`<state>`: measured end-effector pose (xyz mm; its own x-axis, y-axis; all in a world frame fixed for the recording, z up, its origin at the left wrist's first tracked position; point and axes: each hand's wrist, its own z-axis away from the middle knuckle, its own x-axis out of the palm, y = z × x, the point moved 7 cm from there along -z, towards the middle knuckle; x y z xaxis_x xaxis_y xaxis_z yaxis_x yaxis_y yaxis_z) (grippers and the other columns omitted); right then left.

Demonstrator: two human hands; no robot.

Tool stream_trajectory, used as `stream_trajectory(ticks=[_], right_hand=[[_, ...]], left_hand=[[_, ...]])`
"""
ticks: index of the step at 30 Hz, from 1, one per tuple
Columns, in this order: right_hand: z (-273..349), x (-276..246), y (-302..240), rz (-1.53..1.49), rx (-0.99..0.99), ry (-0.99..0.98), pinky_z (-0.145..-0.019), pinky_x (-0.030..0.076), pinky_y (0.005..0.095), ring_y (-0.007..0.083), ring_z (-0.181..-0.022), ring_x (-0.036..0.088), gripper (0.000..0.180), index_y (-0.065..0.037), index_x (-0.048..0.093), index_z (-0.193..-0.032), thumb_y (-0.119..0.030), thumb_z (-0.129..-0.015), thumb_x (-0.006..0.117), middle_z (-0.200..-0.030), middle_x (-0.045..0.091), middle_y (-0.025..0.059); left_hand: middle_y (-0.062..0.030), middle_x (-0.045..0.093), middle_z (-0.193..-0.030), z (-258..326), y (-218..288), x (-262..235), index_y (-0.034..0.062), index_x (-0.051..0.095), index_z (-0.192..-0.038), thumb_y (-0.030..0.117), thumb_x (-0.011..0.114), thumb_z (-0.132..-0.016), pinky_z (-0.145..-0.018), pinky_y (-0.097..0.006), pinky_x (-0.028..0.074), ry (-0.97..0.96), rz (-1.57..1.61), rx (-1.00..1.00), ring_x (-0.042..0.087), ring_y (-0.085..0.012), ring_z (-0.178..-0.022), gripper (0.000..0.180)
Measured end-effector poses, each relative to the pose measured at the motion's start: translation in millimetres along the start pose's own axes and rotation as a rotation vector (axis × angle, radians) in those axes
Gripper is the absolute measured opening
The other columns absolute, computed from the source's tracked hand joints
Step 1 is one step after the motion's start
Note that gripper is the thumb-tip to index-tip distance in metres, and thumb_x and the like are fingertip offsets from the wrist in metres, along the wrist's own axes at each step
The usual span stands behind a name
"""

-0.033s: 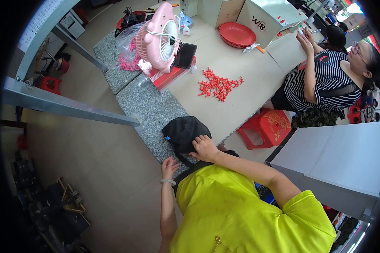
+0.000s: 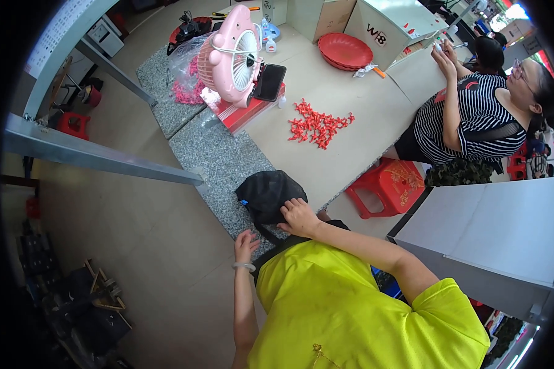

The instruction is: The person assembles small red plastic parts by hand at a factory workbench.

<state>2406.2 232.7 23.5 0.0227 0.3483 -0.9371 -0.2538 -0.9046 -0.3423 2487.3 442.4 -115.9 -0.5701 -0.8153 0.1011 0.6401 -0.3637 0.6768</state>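
Observation:
A soft black bag [image 2: 266, 195] with a small blue tag lies on the grey speckled countertop [image 2: 212, 150], close against my body. My right hand [image 2: 299, 216] rests on the bag's near right side, fingers bent and apart, thumb by its lower edge; I see no fabric pinched in it. A dark strap [image 2: 268, 234] runs from the bag toward my waist. My left hand [image 2: 246, 245], a pale bangle at its wrist, hovers by the counter's left edge near that strap. Its fingers are loosely curled and apart, holding nothing visible.
Small red pieces [image 2: 319, 124] are scattered on the pale tabletop [image 2: 271, 138]. Beyond stand a pink fan [image 2: 231, 58], a dark phone [image 2: 269, 82] and red trays [image 2: 346, 50]. At right, a person in stripes [image 2: 468, 117] sits near a red stool [image 2: 388, 186]. A metal bar [image 2: 104, 157] crosses at left.

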Motion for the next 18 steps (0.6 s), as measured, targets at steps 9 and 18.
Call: stream_trajectory(ticks=[9, 18], right_hand=[[12.5, 1.7, 11.3, -0.139, -0.036, 0.010, -0.078, 0.041, 0.0367, 0.0263, -0.087, 0.056, 0.035, -0.004, 0.060, -0.089, -0.035, -0.074, 0.065, -0.089, 0.057, 0.0108], [0.3, -0.2, 16.0, -0.188, -0.029, 0.016, -0.078, 0.042, 0.0353, 0.0255, -0.085, 0.058, 0.029, -0.005, 0.061, -0.083, -0.033, -0.075, 0.065, -0.084, 0.059, 0.0097]], left_hand=[[-0.0134, 0.060, -0.105, 30.2, -9.7, 3.7, 0.0051, 0.051, -0.118, 0.024, 0.046, -0.094, -0.071, -0.032, 0.052, 0.100, 0.044, -0.016, 0.064, -0.0255, -0.085, 0.031], [-0.0143, 0.060, -0.104, 45.2, -24.7, -1.1, 0.0027, 0.051, -0.116, 0.021, 0.046, -0.093, -0.072, -0.033, 0.052, 0.144, 0.091, -0.044, 0.064, -0.0268, -0.087, 0.030]])
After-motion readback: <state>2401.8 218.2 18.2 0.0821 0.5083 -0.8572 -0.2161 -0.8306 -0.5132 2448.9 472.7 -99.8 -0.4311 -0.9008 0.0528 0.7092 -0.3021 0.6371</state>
